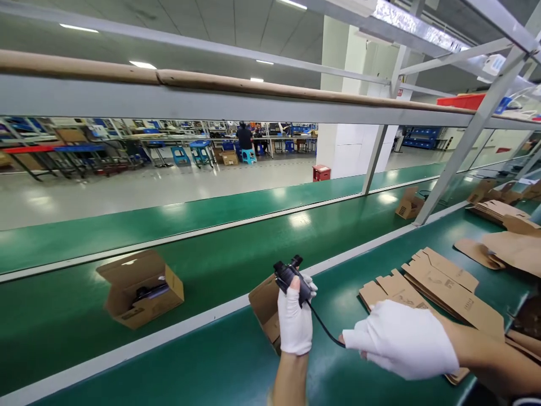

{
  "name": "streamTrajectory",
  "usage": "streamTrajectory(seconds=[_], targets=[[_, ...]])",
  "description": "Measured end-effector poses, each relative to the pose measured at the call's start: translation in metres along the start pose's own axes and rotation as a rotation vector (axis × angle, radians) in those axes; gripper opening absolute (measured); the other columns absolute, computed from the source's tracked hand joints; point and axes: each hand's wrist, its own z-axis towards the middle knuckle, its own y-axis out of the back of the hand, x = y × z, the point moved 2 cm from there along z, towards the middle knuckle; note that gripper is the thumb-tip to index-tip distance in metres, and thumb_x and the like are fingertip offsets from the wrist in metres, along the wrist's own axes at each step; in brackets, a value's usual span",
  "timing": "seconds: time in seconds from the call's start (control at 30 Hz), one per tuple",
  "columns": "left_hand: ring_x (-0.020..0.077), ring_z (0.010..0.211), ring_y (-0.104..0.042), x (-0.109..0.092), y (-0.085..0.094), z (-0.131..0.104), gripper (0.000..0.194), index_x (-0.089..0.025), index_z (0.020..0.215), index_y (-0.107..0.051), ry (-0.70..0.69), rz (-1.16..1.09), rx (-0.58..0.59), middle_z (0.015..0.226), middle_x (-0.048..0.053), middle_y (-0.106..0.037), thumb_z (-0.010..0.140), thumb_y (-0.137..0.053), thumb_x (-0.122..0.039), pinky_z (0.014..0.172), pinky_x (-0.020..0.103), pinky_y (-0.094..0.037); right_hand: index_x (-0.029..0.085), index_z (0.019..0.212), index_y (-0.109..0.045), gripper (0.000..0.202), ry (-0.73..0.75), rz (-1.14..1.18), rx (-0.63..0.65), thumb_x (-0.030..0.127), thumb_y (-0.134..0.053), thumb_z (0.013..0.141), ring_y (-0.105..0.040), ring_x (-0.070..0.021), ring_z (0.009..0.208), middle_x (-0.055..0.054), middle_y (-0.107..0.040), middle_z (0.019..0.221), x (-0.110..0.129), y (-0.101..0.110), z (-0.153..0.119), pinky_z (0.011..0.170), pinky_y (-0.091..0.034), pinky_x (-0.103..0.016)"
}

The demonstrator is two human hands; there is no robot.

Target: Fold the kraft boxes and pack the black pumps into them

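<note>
My left hand (295, 321), in a white glove with bare fingertips, is closed round a black device with a cable (288, 275); its exact kind I cannot make out. From its lower end a thin black cable (324, 326) runs to my right hand (399, 339), also gloved, which pinches it between thumb and fingers. Behind my left hand an open cardboard box (266, 307) stands on the green bench, partly hidden by that hand. Flattened cardboard boxes (459, 287) lie in stacks beyond my right hand, which covers part of them.
On the green conveyor belt (228, 254) sits another open cardboard box (146, 299) with dark items inside. A further box (408, 204) stands near a slanted metal post (469, 135). A metal rail (236, 104) crosses overhead. People sit at distant workbenches.
</note>
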Motion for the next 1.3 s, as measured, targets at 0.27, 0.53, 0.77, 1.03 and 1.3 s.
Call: streamTrajectory(seconds=[0.27, 0.53, 0.77, 1.03, 1.3], targets=[[0.0187, 0.07, -0.053, -0.002, -0.017, -0.014, 0.081, -0.011, 0.099, -0.059, 0.096, 0.524, 0.629, 0.082, 0.009, -0.061, 0.05, -0.07, -0.075, 0.066, 0.029, -0.043, 0.019, 0.106, -0.063, 0.027, 0.046, 0.176, -0.377, 0.021, -0.038, 0.097, -0.056, -0.0147, 0.073, -0.004, -0.06, 0.089, -0.054, 0.064, 0.031, 0.067, -0.041, -0.026], [0.0143, 0.062, -0.047, -0.009, -0.011, -0.016, 0.074, -0.013, 0.096, -0.056, 0.058, 0.417, 0.651, 0.073, 0.004, -0.056, 0.056, -0.069, -0.073, 0.058, 0.026, -0.037, 0.016, 0.105, -0.067, 0.027, -0.167, 0.494, -0.241, 0.019, -0.044, 0.091, -0.057, -0.0112, 0.065, 0.001, -0.064, 0.085, -0.088, 0.009, 0.053, 0.062, -0.046, -0.02], [0.022, 0.089, -0.056, -0.018, 0.001, 0.005, 0.049, -0.015, 0.104, -0.057, -0.126, 0.646, 0.228, 0.096, 0.007, -0.063, 0.067, -0.078, -0.041, 0.083, 0.031, -0.042, 0.021, 0.108, -0.06, 0.033, -0.086, -0.115, -0.105, 0.008, -0.04, 0.085, -0.044, -0.0141, 0.053, -0.001, -0.057, 0.072, -0.035, 0.031, 0.005, 0.053, -0.029, -0.026], [0.0262, 0.09, -0.058, -0.01, -0.021, -0.019, 0.054, -0.016, 0.103, -0.06, 0.111, 0.783, 0.684, 0.095, 0.006, -0.065, 0.056, -0.083, -0.026, 0.079, 0.032, -0.045, 0.02, 0.092, -0.068, 0.019, 0.007, 0.314, -0.309, 0.023, -0.049, 0.089, -0.057, -0.013, 0.068, -0.001, -0.064, 0.08, -0.075, 0.038, 0.057, 0.065, -0.042, -0.024], [0.0133, 0.066, -0.049, -0.012, -0.006, -0.009, 0.039, -0.014, 0.093, -0.056, -0.042, 0.401, 0.428, 0.074, 0.002, -0.056, 0.077, -0.068, -0.047, 0.063, 0.025, -0.04, 0.014, 0.12, -0.06, 0.04, -0.096, 0.715, -0.357, 0.023, -0.048, 0.083, -0.058, -0.0122, 0.063, -0.005, -0.065, 0.09, -0.083, 0.001, 0.063, 0.064, -0.051, -0.026]])
